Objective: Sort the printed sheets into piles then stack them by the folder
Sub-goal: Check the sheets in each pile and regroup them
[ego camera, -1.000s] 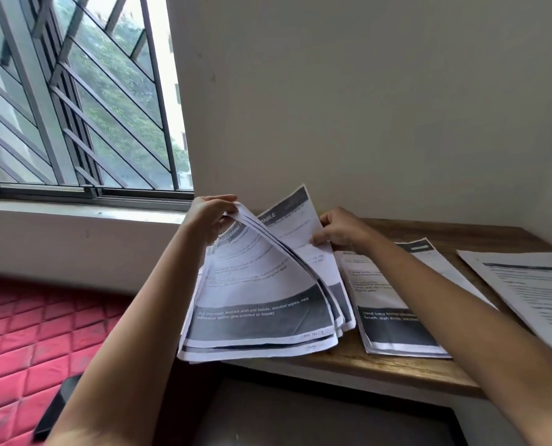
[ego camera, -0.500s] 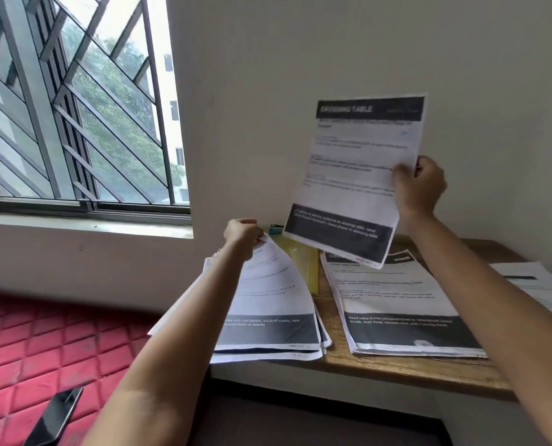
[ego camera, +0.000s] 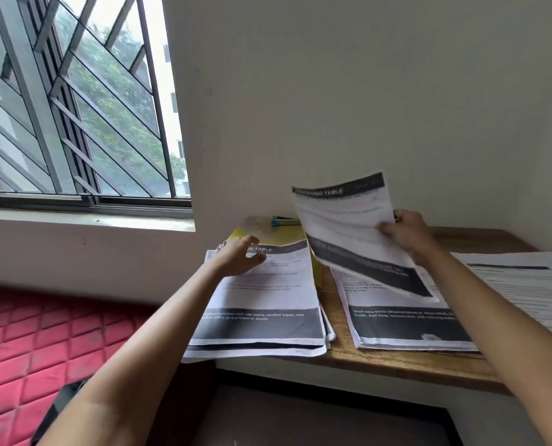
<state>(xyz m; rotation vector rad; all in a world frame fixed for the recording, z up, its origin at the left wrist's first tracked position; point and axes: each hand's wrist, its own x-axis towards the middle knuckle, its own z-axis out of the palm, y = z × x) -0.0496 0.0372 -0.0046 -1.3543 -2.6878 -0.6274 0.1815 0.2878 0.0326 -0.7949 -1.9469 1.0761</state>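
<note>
Paper sheet (ego camera: 348, 233) is dropping toward the middle pile (ego camera: 406, 323), your right hand (ego camera: 404, 235) pinching it; left hand (ego camera: 237, 257), fingers loose, is settling the left pile (ego camera: 261, 297).

Soft daylight comes in from the window (ego camera: 75, 101) on the left; sky there is blown out white. Room's kinda dim, wall (ego camera: 332, 75) looks grey. The raised sheet (ego camera: 348, 220) is motion-blurred, print mostly unreadable. Wide-angle lens bends the window bars (ego camera: 27, 75) near the edges. Deep shadow under the desk (ego camera: 396, 362).
</note>
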